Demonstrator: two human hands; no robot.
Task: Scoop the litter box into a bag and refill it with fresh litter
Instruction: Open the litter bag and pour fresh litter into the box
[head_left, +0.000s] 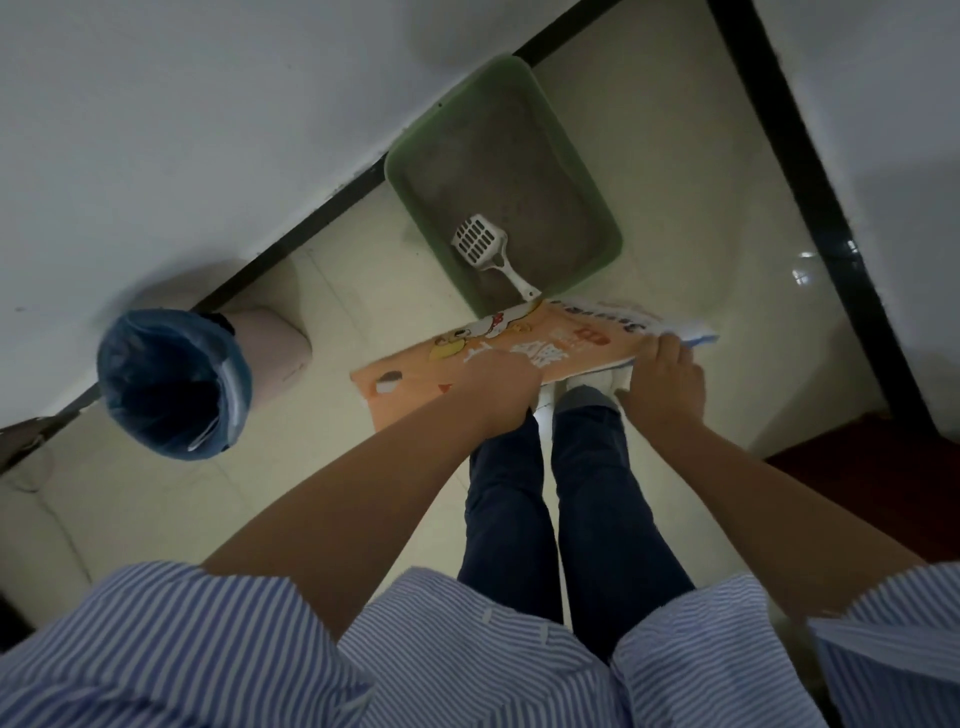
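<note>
Striped sleeves framing both arms. Left hand and right hand are gripping the orange litter bag, fingers curled round its edges, at six o'clock of the green litter box. Refilling apparently beginning; tipping the bag's mouth over the box comes next, scoop lying inside.

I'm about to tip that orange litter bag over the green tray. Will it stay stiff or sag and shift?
The orange litter bag looks like soft printed film, so it will probably sag between the left hand and right hand. It appears fairly flat, so maybe partly full; loose contents would likely slide toward the lower end.
</note>
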